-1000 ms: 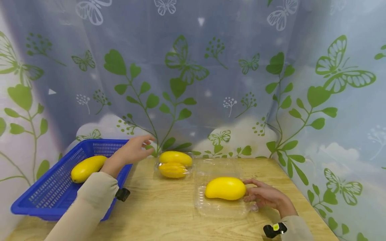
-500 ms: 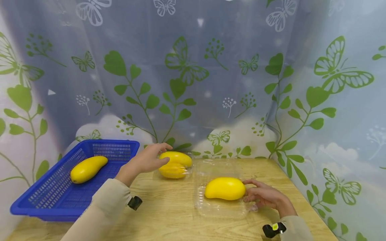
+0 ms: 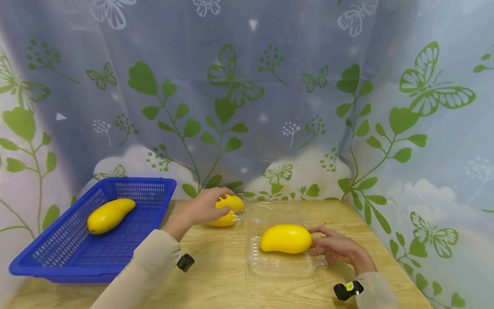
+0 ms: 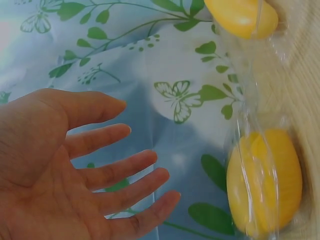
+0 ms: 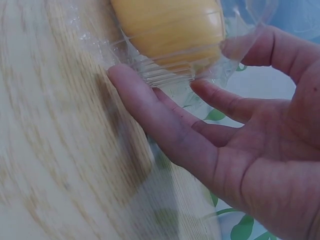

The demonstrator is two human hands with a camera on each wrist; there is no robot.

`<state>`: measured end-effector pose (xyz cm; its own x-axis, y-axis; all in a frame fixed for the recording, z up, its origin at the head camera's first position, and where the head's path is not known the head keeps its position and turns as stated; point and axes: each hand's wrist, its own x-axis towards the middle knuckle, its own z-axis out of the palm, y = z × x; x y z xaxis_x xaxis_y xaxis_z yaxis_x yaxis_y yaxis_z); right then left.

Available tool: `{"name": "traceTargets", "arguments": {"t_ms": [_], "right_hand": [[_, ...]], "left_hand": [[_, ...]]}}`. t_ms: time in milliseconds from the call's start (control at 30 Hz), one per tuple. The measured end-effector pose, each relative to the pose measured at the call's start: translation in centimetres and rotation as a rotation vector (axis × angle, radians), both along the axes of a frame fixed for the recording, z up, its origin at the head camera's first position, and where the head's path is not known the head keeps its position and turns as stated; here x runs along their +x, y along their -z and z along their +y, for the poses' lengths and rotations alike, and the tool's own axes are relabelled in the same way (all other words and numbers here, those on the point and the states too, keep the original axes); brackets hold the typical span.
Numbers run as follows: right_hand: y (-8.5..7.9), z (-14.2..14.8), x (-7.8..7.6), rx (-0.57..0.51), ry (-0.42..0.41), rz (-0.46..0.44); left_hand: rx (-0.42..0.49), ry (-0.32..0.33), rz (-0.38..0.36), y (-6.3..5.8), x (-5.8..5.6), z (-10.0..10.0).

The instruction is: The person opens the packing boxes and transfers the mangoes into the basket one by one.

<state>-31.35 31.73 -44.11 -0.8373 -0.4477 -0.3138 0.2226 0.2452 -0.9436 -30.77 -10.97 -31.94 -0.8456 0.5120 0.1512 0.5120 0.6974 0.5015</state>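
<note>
A yellow mango (image 3: 286, 239) lies in an opened clear plastic box (image 3: 266, 267) right of the table's middle. At the box's right edge, my right hand (image 3: 339, 249) holds it, with thumb and fingers spread around the plastic in the right wrist view. My left hand (image 3: 208, 206) hovers with fingers apart and nothing in them. In the head view it overlaps a second clear box, where two more yellow mangoes (image 3: 233, 202) sit side by side. From the left wrist, those packed mangoes (image 4: 265, 182) appear beyond the fingertips, apart from the hand.
On the left stands a blue plastic basket (image 3: 50, 272) with one mango (image 3: 109, 216) inside. The wooden table (image 3: 216, 279) ends at a patterned cloth (image 3: 266, 107) behind and on the right. The box's transparent lid (image 3: 275, 210) lies folded back toward the cloth.
My left hand has moved right, from over the blue basket's edge to the box with two mangoes. My right hand has stayed at the opened box. The view has shifted slightly.
</note>
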Motion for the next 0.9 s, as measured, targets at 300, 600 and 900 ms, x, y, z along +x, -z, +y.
{"name": "traceTargets", "arguments": {"t_ms": [300, 600, 900], "right_hand": [[-0.2, 0.0, -0.1, 0.004, 0.004, 0.005], [0.1, 0.2, -0.2, 0.001, -0.002, 0.01], [0.3, 0.1, -0.2, 0.004, -0.014, 0.016]], "left_hand": [[-0.009, 0.013, 0.01, 0.5, 0.0, 1.1], [0.002, 0.058, 0.008, 0.7, 0.1, 2.2], [0.006, 0.06, -0.035, 1.0, -0.1, 3.5]]}}
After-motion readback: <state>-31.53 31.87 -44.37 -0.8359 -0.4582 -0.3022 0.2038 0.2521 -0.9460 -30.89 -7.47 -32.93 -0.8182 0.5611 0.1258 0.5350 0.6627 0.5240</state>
